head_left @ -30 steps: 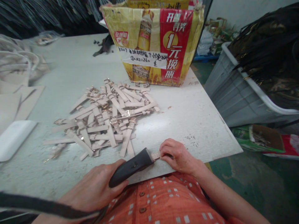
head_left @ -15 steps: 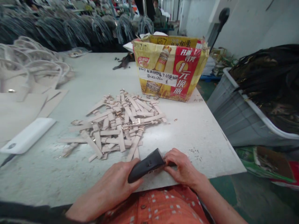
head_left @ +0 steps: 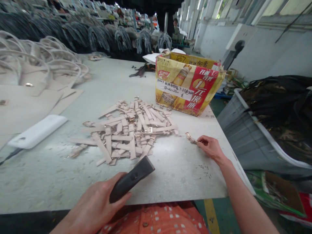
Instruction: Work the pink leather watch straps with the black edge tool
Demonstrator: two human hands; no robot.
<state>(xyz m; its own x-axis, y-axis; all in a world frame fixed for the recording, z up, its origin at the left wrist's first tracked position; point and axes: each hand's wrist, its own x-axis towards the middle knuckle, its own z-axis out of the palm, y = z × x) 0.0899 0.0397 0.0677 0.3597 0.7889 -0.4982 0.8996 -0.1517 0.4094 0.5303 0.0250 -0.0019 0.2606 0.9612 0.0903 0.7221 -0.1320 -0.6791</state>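
My left hand point(head_left: 102, 196) is closed around a black hand tool point(head_left: 133, 178) with a small raised button on its upper face. Its blunt end points up and to the right, over the near part of the table; I cannot make out its exact kind. Out to the right, my right hand point(head_left: 211, 149) pinches a short beige strap with a gold-coloured buckle point(head_left: 190, 137), held low at the tabletop with the buckle end pointing away. A loose pile of beige buckle straps point(head_left: 131, 138) lies in front of both hands, left of the right hand.
A yellow and red carton point(head_left: 180, 94) stands behind the pile. On the left are a white flat device with a cord point(head_left: 39, 131) and beige bag pieces with handles point(head_left: 44, 68). A grey bin point(head_left: 234, 123) of dark items is beyond the table's right edge.
My right hand has moved away from the black tool's end, forward and to the right, with the buckle strap now visible in it. My left hand still grips the tool, slightly further left.
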